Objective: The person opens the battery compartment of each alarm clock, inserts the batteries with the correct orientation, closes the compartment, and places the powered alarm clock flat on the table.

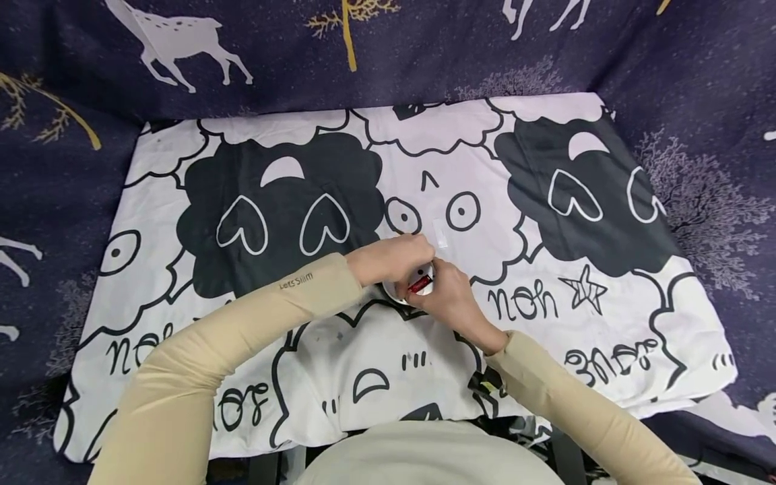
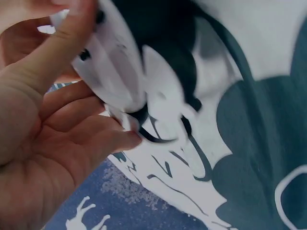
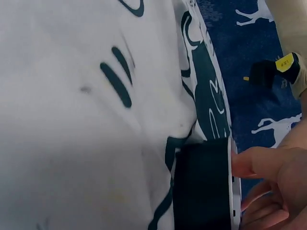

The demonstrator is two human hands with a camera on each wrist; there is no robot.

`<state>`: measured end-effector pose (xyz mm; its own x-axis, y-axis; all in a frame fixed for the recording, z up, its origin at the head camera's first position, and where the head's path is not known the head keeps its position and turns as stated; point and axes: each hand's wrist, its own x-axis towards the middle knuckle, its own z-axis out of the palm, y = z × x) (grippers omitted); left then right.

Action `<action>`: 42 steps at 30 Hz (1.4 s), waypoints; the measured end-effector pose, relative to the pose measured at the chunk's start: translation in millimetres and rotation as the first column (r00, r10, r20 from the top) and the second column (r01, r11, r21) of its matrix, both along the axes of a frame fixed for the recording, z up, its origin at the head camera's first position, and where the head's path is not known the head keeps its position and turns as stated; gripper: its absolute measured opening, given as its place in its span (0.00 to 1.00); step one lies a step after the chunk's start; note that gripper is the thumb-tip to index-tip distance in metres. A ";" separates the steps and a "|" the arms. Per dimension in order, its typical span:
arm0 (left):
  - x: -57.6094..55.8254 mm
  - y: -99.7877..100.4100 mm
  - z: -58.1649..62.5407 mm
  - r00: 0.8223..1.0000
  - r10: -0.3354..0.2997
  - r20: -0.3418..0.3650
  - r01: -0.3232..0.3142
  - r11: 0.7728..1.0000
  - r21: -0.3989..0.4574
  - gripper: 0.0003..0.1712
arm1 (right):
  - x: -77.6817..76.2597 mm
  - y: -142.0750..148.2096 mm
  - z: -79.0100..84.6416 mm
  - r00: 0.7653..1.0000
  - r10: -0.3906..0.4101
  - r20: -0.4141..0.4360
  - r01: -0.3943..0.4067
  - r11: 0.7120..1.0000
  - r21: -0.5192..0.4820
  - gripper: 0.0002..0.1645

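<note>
Over the cloth-covered table, both hands meet around a small, round white-and-black object with a red patch (image 1: 419, 283). The left hand (image 1: 397, 259) pinches its far left side, thumb over the white face (image 2: 112, 62) with dark holes; motion blurs this view. A thin white flap hangs beside that face. The right hand (image 1: 451, 296) grips the other side, its thumb against the white rim. From the right wrist, the object's black side (image 3: 204, 187) shows. Its exact kind is unclear, and fingers hide much of it.
A clear strip (image 1: 440, 234) lies on the cartoon-print cloth (image 1: 376, 350) just beyond the hands. Dark fabric with deer and trees (image 1: 291, 60) surrounds the table. The person's torso (image 1: 418, 455) is at the near edge, and the cloth hangs in folds there.
</note>
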<state>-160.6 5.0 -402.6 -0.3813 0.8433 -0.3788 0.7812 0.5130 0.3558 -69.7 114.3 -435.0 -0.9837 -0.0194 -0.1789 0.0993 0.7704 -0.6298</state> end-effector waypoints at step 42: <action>21.0 22.8 -2.5 0.864 0.496 -0.080 -0.501 0.864 -0.052 0.06 | 1.1 -5.8 -18.0 0.992 -0.064 -0.108 0.071 0.995 0.065 0.29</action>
<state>-139.7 27.8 -405.1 -0.7686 0.5070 -0.3902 0.4338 0.8613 0.2646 -68.6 108.6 -453.0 -0.9958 0.0562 -0.0729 0.0883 0.8058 -0.5855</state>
